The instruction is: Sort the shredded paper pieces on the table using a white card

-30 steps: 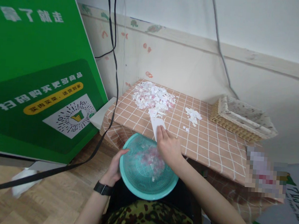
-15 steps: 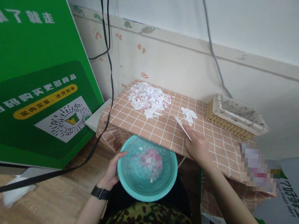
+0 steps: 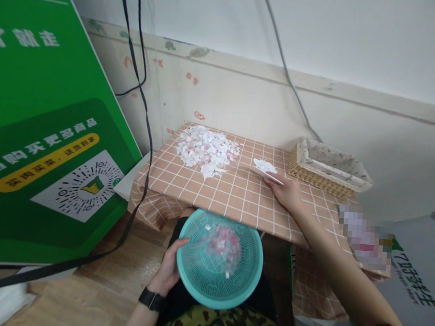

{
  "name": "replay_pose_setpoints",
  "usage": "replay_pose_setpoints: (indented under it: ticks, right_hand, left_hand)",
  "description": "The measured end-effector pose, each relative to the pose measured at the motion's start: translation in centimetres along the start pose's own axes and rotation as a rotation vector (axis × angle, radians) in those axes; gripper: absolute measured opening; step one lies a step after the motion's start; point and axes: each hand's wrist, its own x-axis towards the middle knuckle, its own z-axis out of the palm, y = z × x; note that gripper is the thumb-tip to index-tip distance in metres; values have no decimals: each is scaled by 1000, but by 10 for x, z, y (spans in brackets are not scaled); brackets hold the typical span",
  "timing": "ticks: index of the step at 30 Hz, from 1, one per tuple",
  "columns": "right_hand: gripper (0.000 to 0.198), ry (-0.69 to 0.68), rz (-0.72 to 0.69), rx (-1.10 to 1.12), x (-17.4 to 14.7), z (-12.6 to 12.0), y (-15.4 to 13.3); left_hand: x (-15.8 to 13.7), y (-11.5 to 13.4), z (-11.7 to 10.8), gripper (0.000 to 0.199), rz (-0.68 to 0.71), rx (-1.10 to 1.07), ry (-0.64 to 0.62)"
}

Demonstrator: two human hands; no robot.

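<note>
My left hand (image 3: 169, 269) is closed on the left rim of a teal plastic colander (image 3: 185, 285), which rests over my lap. Paper scraps (image 3: 221, 245), white and pink, lie in the bottom of it. Over the table, my right hand (image 3: 284, 190) grips a thin white flat piece, like a card (image 3: 268, 175), by its right end. The card's long edge is at the near side of a small heap of white paper scraps (image 3: 264, 165) and hides part of it. To the left lies a larger pile of white and pink scraps (image 3: 206, 150).
A brown checked cloth (image 3: 233, 199) covers the table. A lined wicker basket (image 3: 324, 180) stands at its back right, against the wall. On the left are a large green sign (image 3: 59, 82) and a black hanging strap (image 3: 148, 143). A grey box (image 3: 419, 261) is at right.
My right hand has pushed the card away from me, up against the small heap, and turned it flatter across. My left hand keeps its hold on the colander. The view has shifted slightly.
</note>
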Motion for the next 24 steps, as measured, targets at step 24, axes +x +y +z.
replay_pose_setpoints:
  ticks: [24]
  right_hand:
    - [42, -18, 45, 372, 96, -3, -57]
  left_hand:
    - [7, -17, -7, 17, 55, 22, 30]
